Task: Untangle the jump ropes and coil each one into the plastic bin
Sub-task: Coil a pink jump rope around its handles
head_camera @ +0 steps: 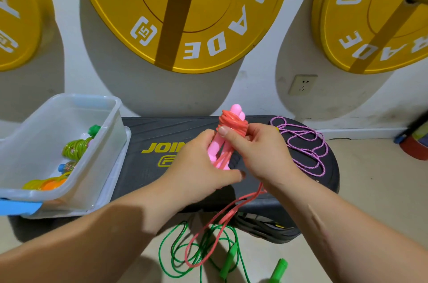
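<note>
Jump rope in coral (232,123) half-wound round its two pink handles (213,147), held above the black step board (143,134). Left hand (196,167) gripping the handles low, fingers curled about them; right hand (259,155) pinching the coil, thumb on top. Long coral tail trailing to the floor, yet to be wound. Seemingly three coiled ropes in the plastic bin (113,118) at left. Two left to do: one purple rope (308,150) loose on the board, one green rope (176,257) with two green handles (228,259) sprawled on the floor, the coral tail looped across it. Six ropes in all; task about half done, at a guess.
</note>
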